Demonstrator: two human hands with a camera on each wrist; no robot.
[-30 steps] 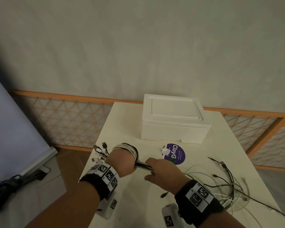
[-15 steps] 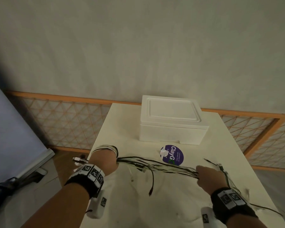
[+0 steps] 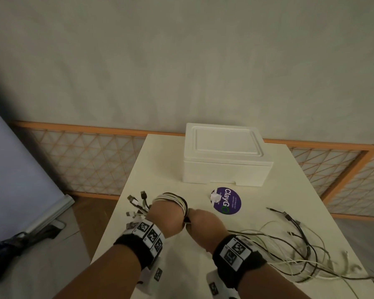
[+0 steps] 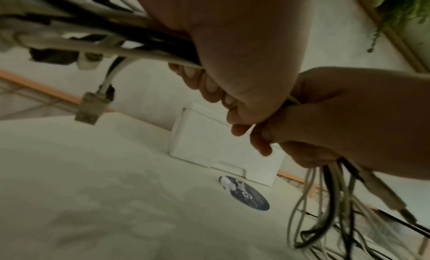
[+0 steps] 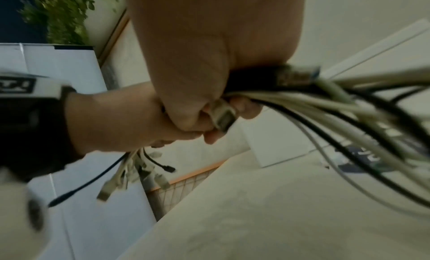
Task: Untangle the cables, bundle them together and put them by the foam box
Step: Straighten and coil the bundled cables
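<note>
A bunch of black and white cables point(image 3: 175, 200) is looped round my left hand point(image 3: 166, 214), which grips it; the plug ends point(image 3: 136, 203) stick out to the left. Pressed against it, my right hand point(image 3: 203, 225) grips the same cables point(image 5: 302, 102) where they leave the loop. The loose remainder point(image 3: 300, 244) trails to the right across the cream table point(image 3: 160, 169). A white foam box point(image 3: 226, 156) with its lid on stands at the table's far middle. In the left wrist view my left fingers point(image 4: 209, 87) curl round the cables point(image 4: 139, 49).
A round purple sticker point(image 3: 226, 200) lies on the table between my hands and the box. An orange-framed lattice fence point(image 3: 84, 158) runs behind the table. A pale panel point(image 3: 20, 180) leans at the left; dark gear point(image 3: 15, 244) lies on the floor.
Half a second ago my right hand was far to the right with the cables stretched taut. It has swung back against my left hand, laying another turn round it.
</note>
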